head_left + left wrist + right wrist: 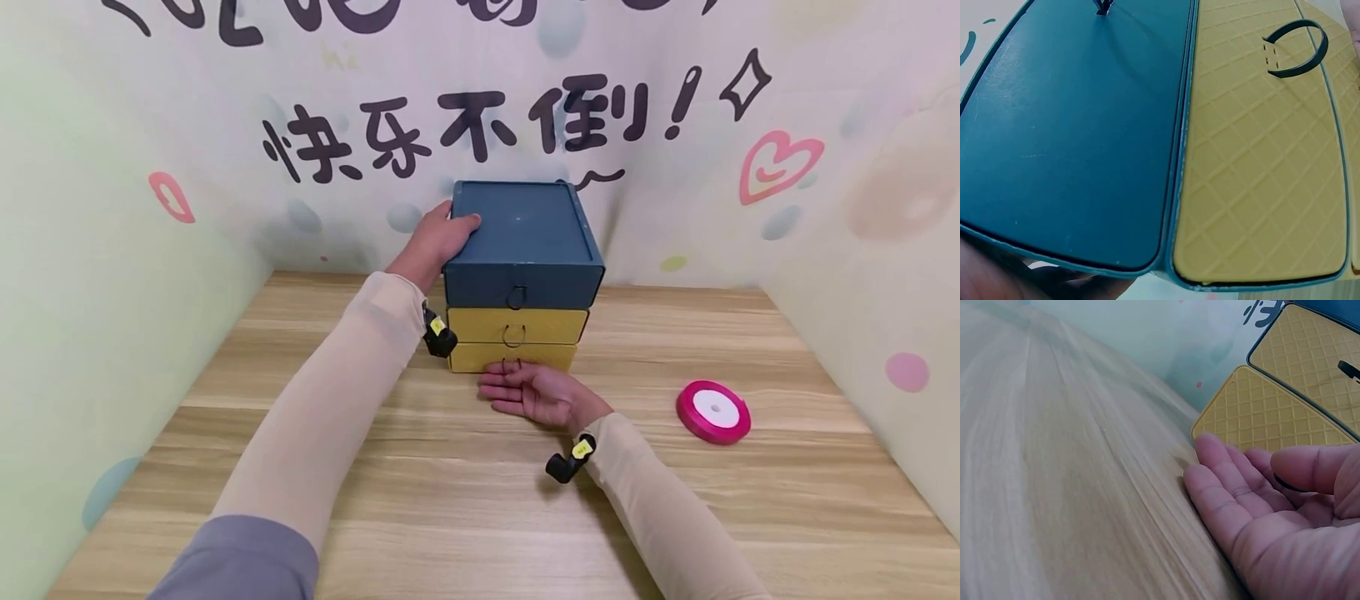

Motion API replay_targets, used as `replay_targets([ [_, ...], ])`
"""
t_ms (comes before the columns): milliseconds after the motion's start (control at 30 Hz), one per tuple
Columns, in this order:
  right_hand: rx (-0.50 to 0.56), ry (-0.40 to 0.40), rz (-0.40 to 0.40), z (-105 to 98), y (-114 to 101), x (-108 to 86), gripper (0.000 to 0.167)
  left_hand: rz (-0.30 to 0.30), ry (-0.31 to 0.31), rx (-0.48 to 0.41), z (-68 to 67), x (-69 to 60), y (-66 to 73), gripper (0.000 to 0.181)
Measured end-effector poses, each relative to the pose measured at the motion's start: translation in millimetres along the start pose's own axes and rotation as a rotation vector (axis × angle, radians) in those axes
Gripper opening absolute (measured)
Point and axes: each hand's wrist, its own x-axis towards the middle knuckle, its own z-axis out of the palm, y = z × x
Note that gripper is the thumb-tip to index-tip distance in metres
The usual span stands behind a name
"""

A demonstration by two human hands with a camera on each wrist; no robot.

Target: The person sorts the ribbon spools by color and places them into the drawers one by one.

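A small drawer cabinet (517,221) stands at the back of the table, with a blue top drawer (480,285) and two yellow drawers below. My left hand (442,237) grips the cabinet's upper left edge, thumb on top; its other fingers are mostly hidden at the side. Palm up, my right hand (543,396) is at the bottom yellow drawer (468,358). Its thumb and fingers are bent around that drawer's dark pull loop (1286,485), which is mostly hidden. The middle drawer's loop (513,336) hangs free. All drawers look closed.
To the right on the wooden table (450,508) lies a roll of pink ribbon (712,412) on a white spool. A printed cloth wall (337,225) rises close behind the cabinet, and side walls border the table.
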Motion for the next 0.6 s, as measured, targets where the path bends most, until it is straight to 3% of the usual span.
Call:
replay_targets([
  [600,-0.083,0.006,-0.073,5,12,-9.4,0.048,0.011,0.015,0.015,1.8,-2.9,-0.6,0.066],
])
